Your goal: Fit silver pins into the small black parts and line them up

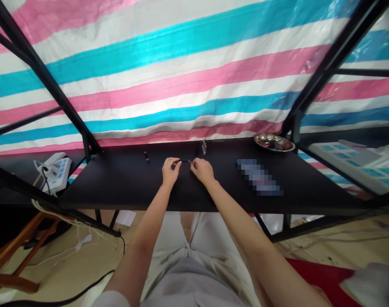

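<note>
My left hand [170, 171] and my right hand [202, 171] are close together above the middle of a black tabletop [117, 183]. Between their fingertips runs a thin, dark pen-like stick [184, 161]. Fingers of both hands are pinched on its two ends; its exact kind is too small to make out. To the left lies a short black stick with a pale end [146, 156]. Just beyond my right hand sits a small clear, pale purplish piece [204, 147], and several tiny pieces [218, 141] lie in a row near the back edge.
A round, shiny metal dish with compartments [274, 143] stands at the back right. A pixelated flat item [259, 177] lies right of my hands. Black frame posts [69, 113] flank the table, with a striped sheet [181, 94] behind. Power strips [58, 175] and cables are at left.
</note>
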Tool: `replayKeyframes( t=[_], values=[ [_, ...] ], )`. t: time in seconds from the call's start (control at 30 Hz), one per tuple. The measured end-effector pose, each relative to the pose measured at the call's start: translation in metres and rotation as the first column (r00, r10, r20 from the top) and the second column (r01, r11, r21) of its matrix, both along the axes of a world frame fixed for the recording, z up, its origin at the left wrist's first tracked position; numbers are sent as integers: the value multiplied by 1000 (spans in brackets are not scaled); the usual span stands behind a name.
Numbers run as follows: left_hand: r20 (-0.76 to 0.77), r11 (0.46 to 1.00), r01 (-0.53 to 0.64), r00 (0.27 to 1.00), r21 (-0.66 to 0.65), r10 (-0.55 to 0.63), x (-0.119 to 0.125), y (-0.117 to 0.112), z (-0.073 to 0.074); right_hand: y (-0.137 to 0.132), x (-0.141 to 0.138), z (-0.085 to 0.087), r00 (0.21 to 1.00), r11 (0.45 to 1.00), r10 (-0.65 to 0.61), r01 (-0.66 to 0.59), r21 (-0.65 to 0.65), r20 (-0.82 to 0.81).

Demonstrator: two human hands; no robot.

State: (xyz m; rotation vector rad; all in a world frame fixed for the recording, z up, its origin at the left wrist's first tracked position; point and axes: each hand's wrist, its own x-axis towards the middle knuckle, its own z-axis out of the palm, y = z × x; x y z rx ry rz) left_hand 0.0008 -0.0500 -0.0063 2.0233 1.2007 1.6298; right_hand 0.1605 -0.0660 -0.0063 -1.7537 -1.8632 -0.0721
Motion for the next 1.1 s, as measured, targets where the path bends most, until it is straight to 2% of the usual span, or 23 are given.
replayKeyframes(
  t=[0.17, 0.33, 0.5, 0.73, 0.83, 1.1],
  values=[
    [-52, 1000, 13, 999, 11, -12, 2, -1, -2, -1, -1, -1, 998, 1000, 7, -6, -14, 65],
    [-234, 998, 41, 972, 50, -28, 3, -12, 3, -2, -1, -2, 996, 999, -20, 22, -31, 92],
    [-459, 993, 101, 886, 55, -64, 5, -22, 10, -5, -1, -1, 998, 999, -36, 38, -37, 54],
    [-628, 993, 112, 776, 41, -62, 8, -25, 8, -6, 3, -1, 999, 999, -48, 48, -4, 20],
    [-624, 992, 121, 779, 38, -71, 8, -24, 7, -6, 3, -1, 999, 1000, -18, 18, 0, 30],
    [-376, 991, 73, 926, 111, -26, 4, -20, 4, -6, -1, -2, 984, 982, 180, -179, 61, -1]
  ],
)
